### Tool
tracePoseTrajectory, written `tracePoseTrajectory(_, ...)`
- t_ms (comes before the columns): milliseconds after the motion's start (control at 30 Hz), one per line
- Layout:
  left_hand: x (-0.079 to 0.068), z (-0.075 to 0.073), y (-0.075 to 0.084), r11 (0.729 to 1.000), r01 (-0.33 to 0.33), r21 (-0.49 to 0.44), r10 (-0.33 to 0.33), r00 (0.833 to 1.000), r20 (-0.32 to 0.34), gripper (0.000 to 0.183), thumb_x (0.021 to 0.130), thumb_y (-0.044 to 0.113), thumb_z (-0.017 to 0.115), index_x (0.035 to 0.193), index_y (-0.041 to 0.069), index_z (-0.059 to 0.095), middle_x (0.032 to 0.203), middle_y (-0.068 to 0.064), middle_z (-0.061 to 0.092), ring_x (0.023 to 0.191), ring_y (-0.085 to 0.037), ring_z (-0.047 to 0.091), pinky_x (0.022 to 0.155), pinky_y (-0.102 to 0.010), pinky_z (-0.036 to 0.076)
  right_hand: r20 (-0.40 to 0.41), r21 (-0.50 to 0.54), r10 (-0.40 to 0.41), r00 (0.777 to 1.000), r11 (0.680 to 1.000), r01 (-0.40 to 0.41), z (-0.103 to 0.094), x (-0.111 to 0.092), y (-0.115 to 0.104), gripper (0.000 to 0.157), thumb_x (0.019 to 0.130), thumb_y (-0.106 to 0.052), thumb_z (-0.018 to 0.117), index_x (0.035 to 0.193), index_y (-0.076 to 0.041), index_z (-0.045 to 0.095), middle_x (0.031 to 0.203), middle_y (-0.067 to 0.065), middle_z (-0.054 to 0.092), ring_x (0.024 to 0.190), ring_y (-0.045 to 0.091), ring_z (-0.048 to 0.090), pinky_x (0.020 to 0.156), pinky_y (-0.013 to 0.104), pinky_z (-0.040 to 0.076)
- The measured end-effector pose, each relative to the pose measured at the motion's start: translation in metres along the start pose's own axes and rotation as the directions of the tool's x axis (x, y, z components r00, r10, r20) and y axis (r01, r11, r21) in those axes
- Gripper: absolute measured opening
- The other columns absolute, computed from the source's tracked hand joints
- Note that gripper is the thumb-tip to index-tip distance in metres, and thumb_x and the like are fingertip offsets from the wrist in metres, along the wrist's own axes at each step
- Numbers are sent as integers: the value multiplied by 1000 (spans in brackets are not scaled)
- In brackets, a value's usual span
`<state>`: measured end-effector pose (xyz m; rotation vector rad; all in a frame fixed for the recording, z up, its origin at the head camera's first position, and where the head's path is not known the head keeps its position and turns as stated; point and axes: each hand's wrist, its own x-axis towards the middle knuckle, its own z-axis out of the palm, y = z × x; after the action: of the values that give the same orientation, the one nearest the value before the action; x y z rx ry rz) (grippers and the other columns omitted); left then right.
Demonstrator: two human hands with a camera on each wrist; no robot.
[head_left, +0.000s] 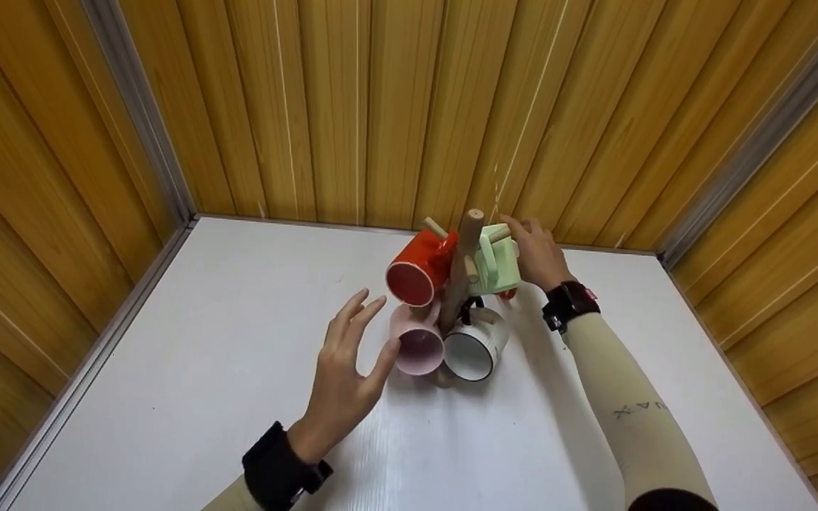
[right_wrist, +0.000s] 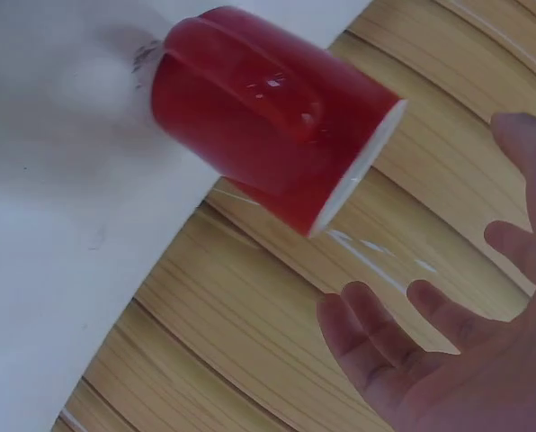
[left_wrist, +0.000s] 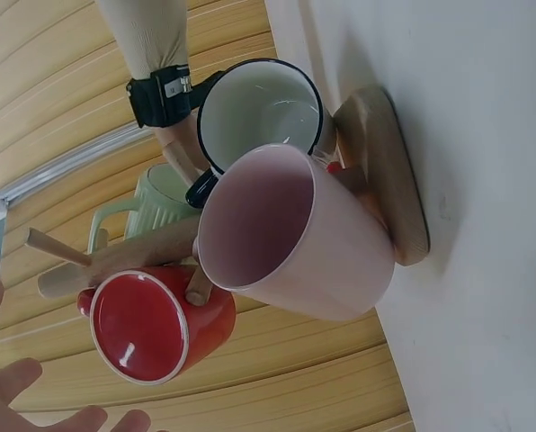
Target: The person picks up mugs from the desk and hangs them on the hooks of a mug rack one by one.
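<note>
A wooden mug tree (head_left: 457,284) holds several mugs on its pegs. Its red mug (head_left: 420,266) hangs upper left and the pale green mug (head_left: 501,262) upper right. Below them hang a pink mug (left_wrist: 313,243) and a white mug with a dark rim (head_left: 476,348). My left hand (head_left: 344,376) is raised left of the pink mug, fingers spread and holding nothing. Beyond the green mug is my right hand (head_left: 541,255). In the right wrist view its fingers (right_wrist: 367,333) are loosely extended, apart from a second red mug (right_wrist: 268,117) standing upright on the table.
The white table (head_left: 238,319) carries the mug tree's wooden base (left_wrist: 389,180). Yellow wood-patterned panels (head_left: 331,106) rise behind the table and on both sides, with grey metal posts (head_left: 139,106) at the corners. The second red mug stands near the table's back edge.
</note>
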<state>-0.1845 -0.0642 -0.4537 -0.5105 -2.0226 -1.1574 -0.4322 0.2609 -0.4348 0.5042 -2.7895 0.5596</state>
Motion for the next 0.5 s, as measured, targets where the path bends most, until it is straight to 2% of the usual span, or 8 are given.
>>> tracePoseTrajectory(167, -11, -1, 4, 1000, -12, 12, 12, 1000, 17, 54, 94, 18, 74, 146, 12, 57, 154, -13, 46, 137, -33, 48, 104, -57, 48, 111, -27, 53, 992, 998, -50, 8, 10, 13, 54, 107, -9, 49, 156, -26, 39, 149, 29, 39, 126, 59, 46, 94, 75, 44)
tracePoseTrajectory(267, -15, -2, 6, 1000, -14, 25, 13, 999, 29, 54, 95, 18, 73, 146, 14, 56, 155, -11, 45, 137, -33, 48, 103, -56, 49, 158, -26, 97, 983, 995, -94, 12, 14, 15, 41, 111, -16, 39, 152, -23, 42, 152, 29, 35, 127, 59, 45, 96, 76, 42)
tracePoseTrajectory(333, -16, -2, 7, 999, -10, 36, 9, 999, 34, 54, 95, 20, 74, 146, 14, 56, 156, -11, 45, 138, -32, 48, 104, -56, 48, 176, 13, 134, 975, 990, -138, 14, 17, 15, 39, 112, -23, 35, 149, -16, 43, 153, 27, 35, 128, 57, 45, 99, 74, 41)
tracePoseTrajectory(433, -19, -2, 8, 999, -4, 39, 3, 999, 39, 53, 95, 20, 73, 145, 14, 57, 156, -10, 44, 139, -31, 46, 104, -56, 48, 184, 81, 185, 965, 976, -203, 14, 19, 14, 49, 111, -37, 29, 149, -7, 42, 154, 24, 37, 130, 52, 46, 103, 70, 40)
tracePoseTrajectory(500, -21, -2, 9, 999, 0, 39, -1, 999, 38, 53, 95, 20, 74, 145, 13, 57, 156, -10, 44, 140, -30, 46, 104, -55, 48, 185, 147, 234, 954, 954, -262, 14, 18, 13, 61, 110, -47, 25, 151, -4, 39, 152, 24, 40, 131, 50, 47, 106, 67, 40)
